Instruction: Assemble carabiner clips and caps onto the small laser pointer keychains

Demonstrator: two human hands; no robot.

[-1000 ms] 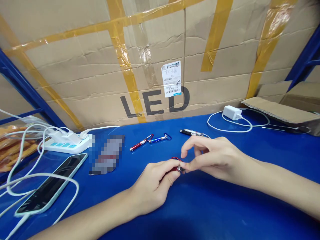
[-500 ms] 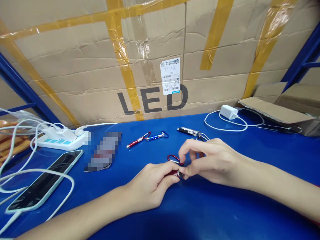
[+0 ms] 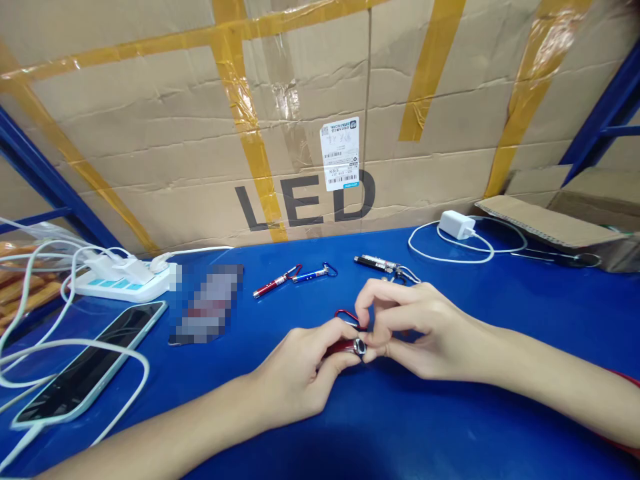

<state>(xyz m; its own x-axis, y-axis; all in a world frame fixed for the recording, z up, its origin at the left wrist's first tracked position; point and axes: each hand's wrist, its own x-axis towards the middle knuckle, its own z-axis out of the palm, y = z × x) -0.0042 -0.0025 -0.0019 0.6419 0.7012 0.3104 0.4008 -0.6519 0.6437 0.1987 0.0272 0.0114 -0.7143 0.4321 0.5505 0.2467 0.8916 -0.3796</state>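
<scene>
My left hand point(image 3: 305, 370) is closed around a small red keychain flashlight point(image 3: 341, 347), whose silver end pokes out past the thumb toward the right. At that end, the fingertips of my right hand point(image 3: 420, 327) are pinched together; whatever sits between them is too small and covered to identify. A red carabiner clip point(image 3: 346, 315) shows just behind the fingertips, partly hidden by them. Farther back on the blue table lie another red flashlight point(image 3: 270, 287) with a clip, a blue flashlight point(image 3: 309, 275) with a clip, and some black flashlights point(image 3: 374, 264) beyond my right hand.
On the left are a phone point(image 3: 90, 367) with white cables, a blurred-out flat object point(image 3: 207, 303) and a white power strip point(image 3: 125, 283). A white charger point(image 3: 456, 225) with its cable lies at the back right, near an open cardboard box point(image 3: 555, 223). A large taped carton point(image 3: 310, 87) walls the back.
My right thumb has moved down off the flashlight's silver end, so more of that end shows. My right fingers are now pinched beside it. The left hand keeps its hold.
</scene>
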